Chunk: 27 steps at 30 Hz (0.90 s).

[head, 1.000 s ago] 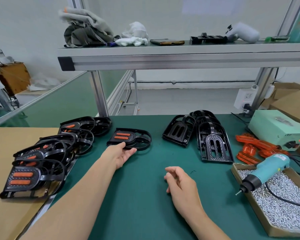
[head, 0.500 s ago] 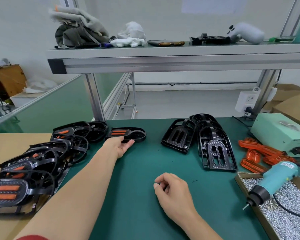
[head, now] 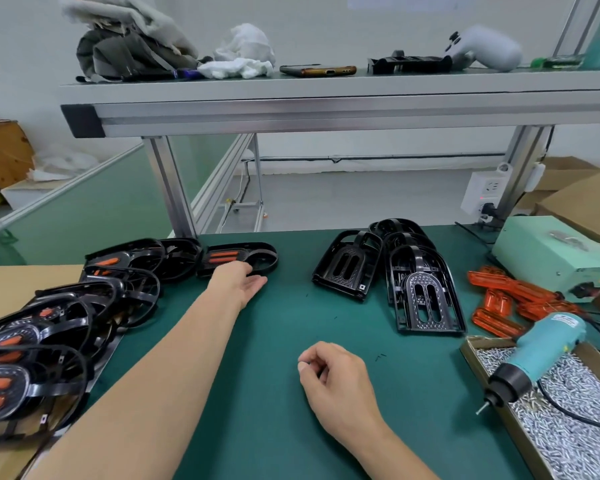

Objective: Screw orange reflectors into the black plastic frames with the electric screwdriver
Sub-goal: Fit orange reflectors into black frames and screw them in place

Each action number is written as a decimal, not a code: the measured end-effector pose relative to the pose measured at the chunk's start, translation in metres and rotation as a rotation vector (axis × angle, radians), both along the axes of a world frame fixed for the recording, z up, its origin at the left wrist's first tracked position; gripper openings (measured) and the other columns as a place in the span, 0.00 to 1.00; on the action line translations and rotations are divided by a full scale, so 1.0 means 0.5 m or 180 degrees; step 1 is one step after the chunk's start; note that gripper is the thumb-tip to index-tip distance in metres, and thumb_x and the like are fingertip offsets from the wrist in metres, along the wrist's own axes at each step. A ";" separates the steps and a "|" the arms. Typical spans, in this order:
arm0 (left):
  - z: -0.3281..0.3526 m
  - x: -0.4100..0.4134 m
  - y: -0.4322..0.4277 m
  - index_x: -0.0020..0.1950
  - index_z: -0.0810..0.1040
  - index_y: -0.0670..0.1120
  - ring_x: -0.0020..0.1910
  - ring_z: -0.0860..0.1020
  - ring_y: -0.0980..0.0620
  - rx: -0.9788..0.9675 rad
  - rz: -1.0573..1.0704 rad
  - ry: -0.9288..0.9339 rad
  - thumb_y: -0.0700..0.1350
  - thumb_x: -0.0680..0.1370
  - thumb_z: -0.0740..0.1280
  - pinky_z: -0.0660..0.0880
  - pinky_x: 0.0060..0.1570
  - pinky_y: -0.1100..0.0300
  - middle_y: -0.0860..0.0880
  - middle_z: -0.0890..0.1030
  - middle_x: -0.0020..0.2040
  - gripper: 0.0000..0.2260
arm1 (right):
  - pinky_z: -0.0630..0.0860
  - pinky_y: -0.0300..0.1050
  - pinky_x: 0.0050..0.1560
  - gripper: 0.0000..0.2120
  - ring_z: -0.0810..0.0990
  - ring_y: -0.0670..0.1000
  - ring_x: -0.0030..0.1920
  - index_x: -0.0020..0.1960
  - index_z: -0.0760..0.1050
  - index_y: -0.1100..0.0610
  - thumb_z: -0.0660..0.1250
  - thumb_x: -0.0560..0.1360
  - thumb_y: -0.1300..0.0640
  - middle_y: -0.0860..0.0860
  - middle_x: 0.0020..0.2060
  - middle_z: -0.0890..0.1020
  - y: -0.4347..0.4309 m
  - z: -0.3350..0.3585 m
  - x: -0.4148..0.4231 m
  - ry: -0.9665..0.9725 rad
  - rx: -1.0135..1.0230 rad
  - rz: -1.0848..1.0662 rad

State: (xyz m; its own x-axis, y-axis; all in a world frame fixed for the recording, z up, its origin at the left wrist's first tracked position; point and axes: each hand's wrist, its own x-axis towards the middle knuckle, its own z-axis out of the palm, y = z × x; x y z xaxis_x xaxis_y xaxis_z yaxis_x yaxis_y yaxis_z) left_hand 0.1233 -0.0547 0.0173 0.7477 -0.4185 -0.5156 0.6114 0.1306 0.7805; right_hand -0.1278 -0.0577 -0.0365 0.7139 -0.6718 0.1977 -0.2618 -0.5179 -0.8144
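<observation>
**One frame done and set aside, the next not yet picked up**

The left hand (head: 238, 284) reaches far forward, palm turned up and fingers straight and relaxed, gripping nothing. Its far edge lies against the near rim of a finished frame (head: 257, 261), or just short of it; which of the two cannot be told. That frame carries two orange strips and lies flat on the green mat (head: 274, 393). To the left of this hand a row of finished frames (head: 49, 327) overlaps like roof tiles, so the frame seems to be set here as the newest piece at the end of that row.

The right hand (head: 333, 372) rests on the mat close to the body, its fingers loosely curled, and nothing shows in them. Its supplies lie ahead of it and to its right. The empty frames (head: 423, 299) lean together beyond it. The loose reflectors (head: 510, 296) are further right. The screwdriver (head: 541, 351) is propped nose-down on the box (head: 489, 342) of screws (head: 586, 438), handle up, likely so it can be grabbed quickly. Judging by this layout, finished work goes out to the left and parts come in from the right. The next move is probably to take an empty frame.
</observation>
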 end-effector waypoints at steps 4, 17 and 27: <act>-0.025 -0.083 -0.047 0.69 0.72 0.44 0.48 0.78 0.47 0.1038 -0.0965 -0.1944 0.37 0.77 0.68 0.78 0.54 0.54 0.40 0.77 0.56 0.20 | 0.71 0.36 0.38 0.05 0.74 0.45 0.35 0.41 0.78 0.51 0.66 0.75 0.56 0.46 0.37 0.79 -0.004 -0.001 0.000 -0.0090 0.0057 -0.0037; -0.052 -0.161 -0.096 0.61 0.71 0.47 0.53 0.76 0.45 0.2265 -0.2075 -0.4412 0.39 0.76 0.68 0.72 0.52 0.54 0.47 0.78 0.57 0.14 | 0.71 0.37 0.38 0.07 0.73 0.45 0.33 0.41 0.80 0.52 0.67 0.75 0.61 0.45 0.35 0.79 -0.010 0.005 -0.001 -0.0379 0.0292 -0.0172; -0.059 -0.194 -0.029 0.51 0.75 0.45 0.48 0.75 0.47 0.1992 -0.2112 -0.4694 0.43 0.77 0.70 0.72 0.51 0.54 0.48 0.78 0.48 0.06 | 0.70 0.36 0.38 0.09 0.73 0.46 0.35 0.40 0.80 0.50 0.69 0.75 0.63 0.46 0.34 0.77 -0.014 0.004 0.001 -0.0770 0.0267 -0.0424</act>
State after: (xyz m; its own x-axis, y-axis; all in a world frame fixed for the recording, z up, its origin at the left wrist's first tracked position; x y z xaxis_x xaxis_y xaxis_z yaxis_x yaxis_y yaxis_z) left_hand 0.0262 -0.0694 -0.0120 0.4985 -0.8444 0.1962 -0.7844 -0.3429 0.5169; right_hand -0.1272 -0.0645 -0.0345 0.5570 -0.7777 0.2914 -0.1159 -0.4202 -0.9000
